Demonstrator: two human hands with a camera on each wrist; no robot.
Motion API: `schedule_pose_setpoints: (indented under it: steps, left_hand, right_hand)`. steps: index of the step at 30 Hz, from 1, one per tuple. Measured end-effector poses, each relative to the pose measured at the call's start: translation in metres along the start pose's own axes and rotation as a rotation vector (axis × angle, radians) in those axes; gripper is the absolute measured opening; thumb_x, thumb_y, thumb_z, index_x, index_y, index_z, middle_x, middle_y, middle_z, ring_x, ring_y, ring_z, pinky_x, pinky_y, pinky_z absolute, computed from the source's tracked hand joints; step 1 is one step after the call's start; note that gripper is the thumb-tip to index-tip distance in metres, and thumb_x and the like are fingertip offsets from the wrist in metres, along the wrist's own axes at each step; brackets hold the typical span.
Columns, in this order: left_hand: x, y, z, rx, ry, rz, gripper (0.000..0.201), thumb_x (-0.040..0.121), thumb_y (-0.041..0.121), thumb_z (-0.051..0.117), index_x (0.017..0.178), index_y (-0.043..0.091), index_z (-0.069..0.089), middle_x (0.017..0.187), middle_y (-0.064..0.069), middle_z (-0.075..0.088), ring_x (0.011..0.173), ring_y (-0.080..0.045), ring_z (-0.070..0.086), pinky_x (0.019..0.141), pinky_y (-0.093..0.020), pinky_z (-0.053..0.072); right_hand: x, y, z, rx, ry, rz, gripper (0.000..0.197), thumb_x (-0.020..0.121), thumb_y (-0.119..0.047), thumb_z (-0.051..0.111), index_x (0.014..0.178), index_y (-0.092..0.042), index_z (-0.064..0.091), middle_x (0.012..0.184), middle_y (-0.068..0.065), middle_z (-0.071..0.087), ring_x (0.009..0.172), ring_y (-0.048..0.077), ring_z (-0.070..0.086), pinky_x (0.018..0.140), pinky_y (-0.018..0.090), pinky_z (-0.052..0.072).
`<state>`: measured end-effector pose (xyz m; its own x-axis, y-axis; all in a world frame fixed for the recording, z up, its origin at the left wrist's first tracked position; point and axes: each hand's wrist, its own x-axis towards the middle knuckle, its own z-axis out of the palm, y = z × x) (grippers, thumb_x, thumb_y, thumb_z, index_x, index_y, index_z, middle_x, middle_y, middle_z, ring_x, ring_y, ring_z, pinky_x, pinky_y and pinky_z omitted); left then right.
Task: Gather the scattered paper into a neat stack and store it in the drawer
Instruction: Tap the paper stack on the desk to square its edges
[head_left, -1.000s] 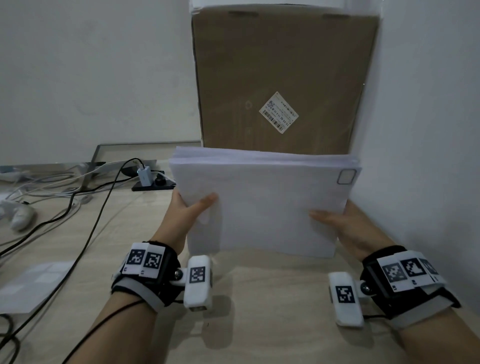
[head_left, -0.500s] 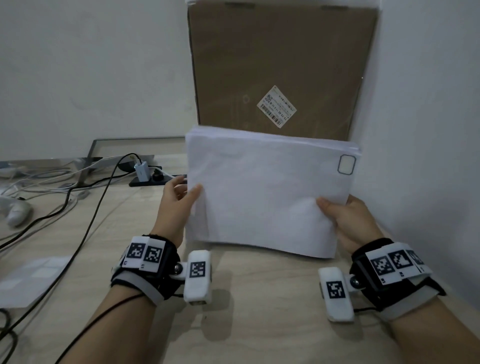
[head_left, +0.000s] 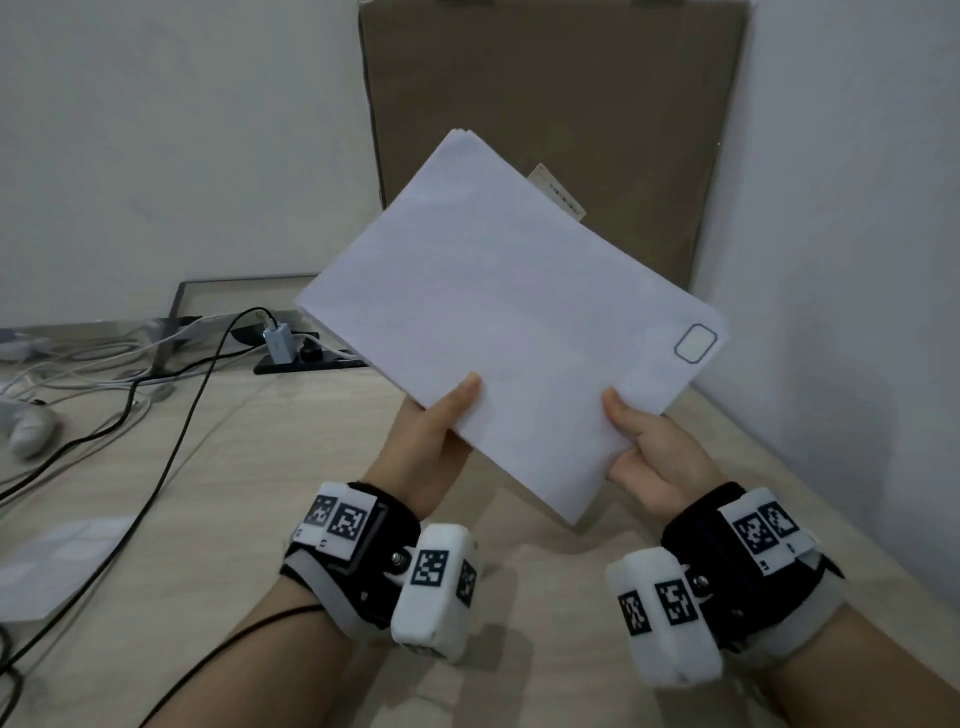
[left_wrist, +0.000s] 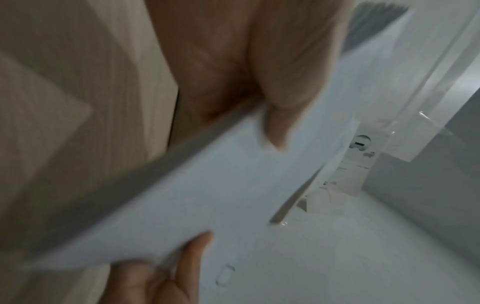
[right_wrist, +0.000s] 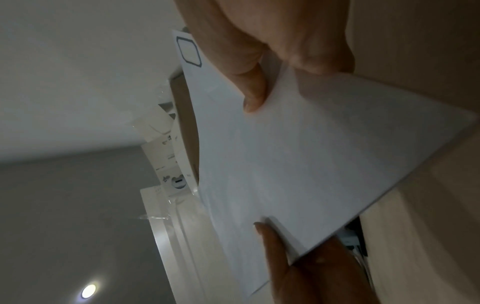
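Both hands hold the paper stack (head_left: 511, 332) up off the wooden tabletop (head_left: 249, 499), tilted so one corner points down and near. The left hand (head_left: 431, 447) pinches its lower left edge, thumb on top and fingers clamped beneath; the right hand (head_left: 654, 457) grips the lower right edge likewise. A cardboard box (head_left: 550, 119) stands against the far wall behind the stack. Black cables (head_left: 171, 415) trail across the tabletop at left.

Office-type desk corner, plain white walls.
Pale wood-grain desk (head_left: 270, 519) carries black cables (head_left: 171, 415), a charger plugged into a power strip (head_left: 280, 343), a white controller (head_left: 31, 428); large cardboard box (head_left: 550, 130) against wall.
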<state>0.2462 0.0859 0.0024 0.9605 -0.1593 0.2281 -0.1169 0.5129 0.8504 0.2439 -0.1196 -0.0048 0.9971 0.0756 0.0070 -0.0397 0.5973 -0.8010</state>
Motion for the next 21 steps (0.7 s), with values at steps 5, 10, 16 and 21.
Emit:
schedule_pose_setpoints:
  steps: [5, 10, 16, 21]
  left_hand:
    - [0.001, 0.014, -0.006, 0.075, 0.247, 0.131, 0.034, 0.093, 0.001, 0.054, 0.127, 0.007, 0.053, 0.118, -0.008, 0.068, 0.106, -0.025, 0.067, 0.085, -0.037, 0.058]
    - [-0.004, 0.047, -0.021, 0.239, 0.176, 0.209, 0.029, 0.091, -0.005, 0.051, 0.113, 0.011, 0.06, 0.102, 0.003, 0.075, 0.094, -0.016, 0.071, 0.075, -0.027, 0.058]
    - [0.0, 0.071, -0.028, 0.412, 0.077, 0.225, 0.028, 0.079, 0.002, 0.067, 0.106, 0.008, 0.064, 0.101, -0.011, 0.067, 0.092, -0.025, 0.064, 0.084, -0.039, 0.051]
    - [0.007, 0.059, -0.024, 0.431, 0.035, 0.144, 0.028, 0.073, 0.011, 0.07, 0.101, 0.01, 0.068, 0.1, -0.008, 0.072, 0.091, -0.024, 0.067, 0.085, -0.039, 0.054]
  right_hand:
    - [0.002, -0.001, 0.002, -0.1, -0.04, -0.018, 0.036, 0.091, -0.004, 0.054, 0.127, -0.008, 0.056, 0.121, 0.009, 0.067, 0.109, 0.025, 0.064, 0.084, 0.035, 0.057]
    - [0.005, -0.02, -0.013, -0.174, -0.012, -0.057, 0.047, 0.076, 0.001, 0.069, 0.121, -0.005, 0.059, 0.113, 0.014, 0.069, 0.101, 0.027, 0.067, 0.082, 0.036, 0.058]
    - [0.0, -0.023, -0.012, -0.547, -0.221, 0.007, 0.05, 0.07, 0.002, 0.068, 0.12, -0.005, 0.06, 0.113, 0.012, 0.07, 0.103, 0.025, 0.068, 0.084, 0.03, 0.057]
    - [0.005, -0.014, -0.014, -0.658, -0.139, -0.056, 0.049, 0.086, 0.02, 0.046, 0.121, -0.013, 0.054, 0.116, 0.006, 0.066, 0.106, 0.017, 0.064, 0.087, 0.026, 0.053]
